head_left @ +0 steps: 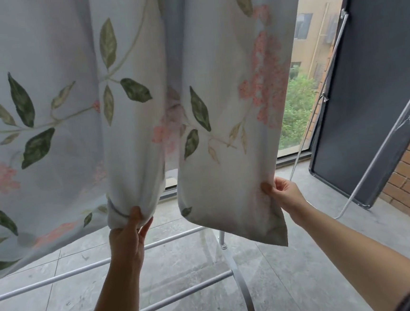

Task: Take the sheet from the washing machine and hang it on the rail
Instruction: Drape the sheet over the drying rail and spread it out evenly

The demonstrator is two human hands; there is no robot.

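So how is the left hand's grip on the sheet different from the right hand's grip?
The left hand holds a bunched, rolled fold of the sheet from below; the right hand pinches a flat side edge. The left hand sits lower and nearer the middle; the right hand sits higher, by the window side. Both grip the sheet's lower part.

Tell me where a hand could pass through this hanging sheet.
Between the two hanging folds of the sheet, above the left hand, there is a narrow gap. Right of the right hand, toward the window, is open. Left is all cloth.
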